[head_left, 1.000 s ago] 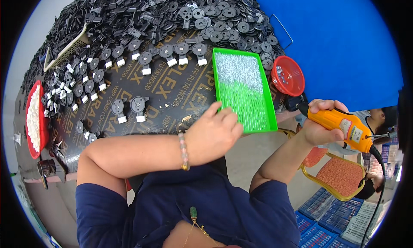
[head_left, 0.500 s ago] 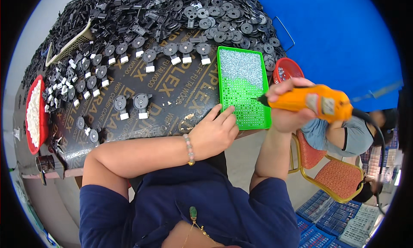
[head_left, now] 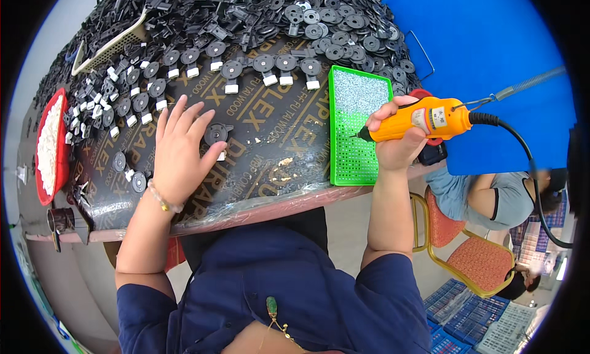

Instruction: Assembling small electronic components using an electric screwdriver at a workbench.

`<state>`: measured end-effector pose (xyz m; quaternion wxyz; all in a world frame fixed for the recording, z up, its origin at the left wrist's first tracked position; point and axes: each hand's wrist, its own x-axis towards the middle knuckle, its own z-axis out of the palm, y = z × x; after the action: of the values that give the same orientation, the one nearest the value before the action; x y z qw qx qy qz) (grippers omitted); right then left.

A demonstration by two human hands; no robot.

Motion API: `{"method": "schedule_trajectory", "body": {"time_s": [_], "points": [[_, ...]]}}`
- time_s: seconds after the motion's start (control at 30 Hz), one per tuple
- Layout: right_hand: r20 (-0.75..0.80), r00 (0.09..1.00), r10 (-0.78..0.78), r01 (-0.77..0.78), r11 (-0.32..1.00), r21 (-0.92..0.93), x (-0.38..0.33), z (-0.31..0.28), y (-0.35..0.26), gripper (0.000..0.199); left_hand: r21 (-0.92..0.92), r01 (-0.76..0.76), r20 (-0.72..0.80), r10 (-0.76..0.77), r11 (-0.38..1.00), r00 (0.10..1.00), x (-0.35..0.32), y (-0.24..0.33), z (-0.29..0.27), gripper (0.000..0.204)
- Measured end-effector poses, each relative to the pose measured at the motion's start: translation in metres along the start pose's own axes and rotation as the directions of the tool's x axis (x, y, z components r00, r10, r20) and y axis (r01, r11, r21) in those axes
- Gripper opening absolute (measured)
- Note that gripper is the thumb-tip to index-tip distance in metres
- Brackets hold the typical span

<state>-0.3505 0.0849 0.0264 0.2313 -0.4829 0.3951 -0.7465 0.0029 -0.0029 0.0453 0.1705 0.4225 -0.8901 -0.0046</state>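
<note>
An orange electric screwdriver [head_left: 418, 119] lies in the grip of my right hand [head_left: 396, 139], its dark tip pointing left over the green perforated tray [head_left: 348, 177]. Small silvery screws [head_left: 359, 88] cover the far part of that tray. My left hand [head_left: 183, 148] hovers over or rests on the dark tabletop with its fingers spread. Beside its thumb sits a round black plastic part with a white block [head_left: 216, 134]; another such part beyond it may be hidden under the hand. A row of similar black-and-white parts [head_left: 264, 65] runs across the table farther away.
Heaps of loose black parts [head_left: 203, 13] and black discs [head_left: 344, 22] fill the table's far side. A red bowl of white pieces [head_left: 50, 148] stands at the left. A coiled cord [head_left: 528, 83] hangs by the screwdriver. Another person [head_left: 501, 197] sits at the right near chairs [head_left: 479, 259].
My left hand has left the green tray's near edge and moved left to the black-and-white parts. The screwdriver in my right hand has shifted slightly and its tip has lifted off the tray.
</note>
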Motion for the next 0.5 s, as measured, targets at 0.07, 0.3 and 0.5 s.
{"method": "schedule_trajectory", "body": {"time_s": [0.07,0.3,0.5], "points": [[-0.011,1.000,0.004,-0.004,1.000,0.003,-0.001,-0.001,0.002,0.081,-0.005,-0.001,0.038,0.001,1.000,0.999,0.003,-0.004,-0.002,0.054],[-0.045,0.999,-0.009,0.007,0.999,-0.044,-0.003,0.000,0.000,0.081,-0.042,-0.036,0.141,0.042,0.998,0.989,0.012,-0.005,0.008,0.053],[-0.040,0.999,0.001,-0.004,0.998,-0.069,-0.003,0.002,0.000,0.081,-0.199,-0.063,0.126,0.089,0.978,0.988,0.002,0.004,0.022,0.049]]}}
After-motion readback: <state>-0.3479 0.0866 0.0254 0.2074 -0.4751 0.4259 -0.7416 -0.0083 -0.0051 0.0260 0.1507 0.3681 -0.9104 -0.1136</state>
